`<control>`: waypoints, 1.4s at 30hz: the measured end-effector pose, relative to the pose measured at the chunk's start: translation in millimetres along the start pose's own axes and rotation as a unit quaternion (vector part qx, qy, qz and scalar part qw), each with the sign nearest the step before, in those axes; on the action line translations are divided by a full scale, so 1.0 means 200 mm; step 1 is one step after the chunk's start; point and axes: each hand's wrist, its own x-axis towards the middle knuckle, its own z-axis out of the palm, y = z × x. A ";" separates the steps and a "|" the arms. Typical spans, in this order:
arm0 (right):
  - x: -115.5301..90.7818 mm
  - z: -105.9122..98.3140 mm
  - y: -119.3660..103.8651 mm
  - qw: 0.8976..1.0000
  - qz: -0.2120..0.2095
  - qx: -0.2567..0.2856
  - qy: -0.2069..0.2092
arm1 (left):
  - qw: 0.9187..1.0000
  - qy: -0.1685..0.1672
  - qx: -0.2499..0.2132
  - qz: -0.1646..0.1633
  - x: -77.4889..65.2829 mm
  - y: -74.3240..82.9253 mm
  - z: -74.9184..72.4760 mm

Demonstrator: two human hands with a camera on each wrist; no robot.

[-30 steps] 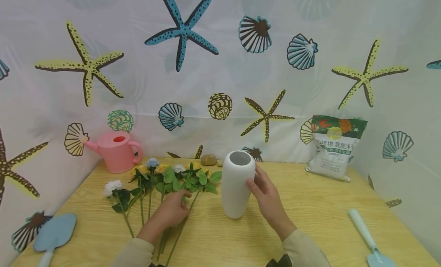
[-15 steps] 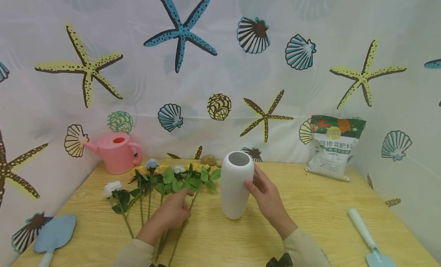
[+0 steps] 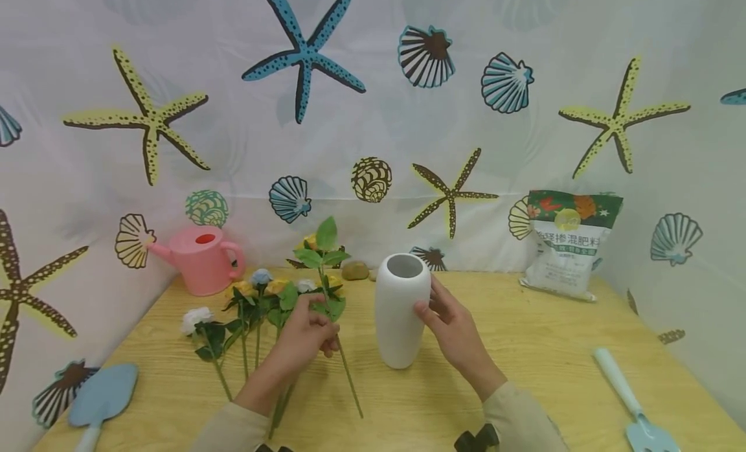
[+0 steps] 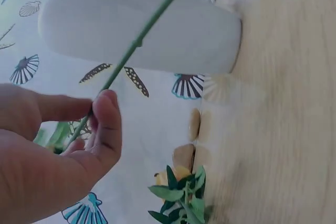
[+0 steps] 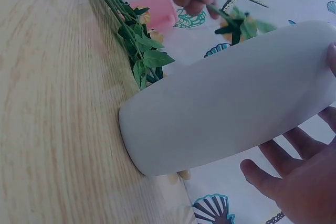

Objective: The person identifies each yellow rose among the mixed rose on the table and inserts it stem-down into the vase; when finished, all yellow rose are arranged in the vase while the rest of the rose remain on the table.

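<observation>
A pale yellow, wood-grained desk (image 3: 431, 406) meets a white, lightly creased sheet (image 3: 373, 109) along its back edge. The same white covering runs beside the desk's left and right edges. Printed on it are a blue, black-spotted five-armed starfish (image 3: 305, 54) above the back edge, a yellow, dark-edged starfish (image 3: 153, 120) above the back left corner, and a striped blue fan-shaped shell (image 3: 289, 199). A faint horizontal crease crosses the sheet. The light is soft and even.
</observation>
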 end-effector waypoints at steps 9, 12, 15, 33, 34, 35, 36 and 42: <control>0.02 -0.01 -0.01 1.000 0.006 -0.005 0.001 | 0.978 0.120 -0.171 0.029 0.01 0.15 0.04; 0.02 0.00 -0.01 1.000 0.006 -0.003 0.001 | 0.963 0.165 -0.209 0.053 0.01 0.21 0.04; 0.03 0.00 -0.01 1.000 0.007 -0.001 -0.003 | 0.941 0.213 -0.247 0.087 0.03 0.26 0.05; 0.01 0.01 0.00 1.000 0.007 0.012 -0.003 | 0.878 0.308 -0.276 0.241 0.13 0.40 0.10; 0.01 0.01 0.00 1.000 0.007 0.011 -0.004 | 0.882 0.306 -0.264 0.244 0.14 0.39 0.11; 0.01 0.01 0.01 1.000 0.007 0.011 -0.004 | 0.885 0.304 -0.253 0.247 0.14 0.39 0.12; 0.01 0.00 0.01 1.000 0.007 0.010 -0.004 | 0.888 0.302 -0.243 0.248 0.15 0.39 0.13; 0.00 0.00 0.02 1.000 0.008 0.007 -0.002 | 0.896 0.289 -0.227 0.248 0.16 0.38 0.19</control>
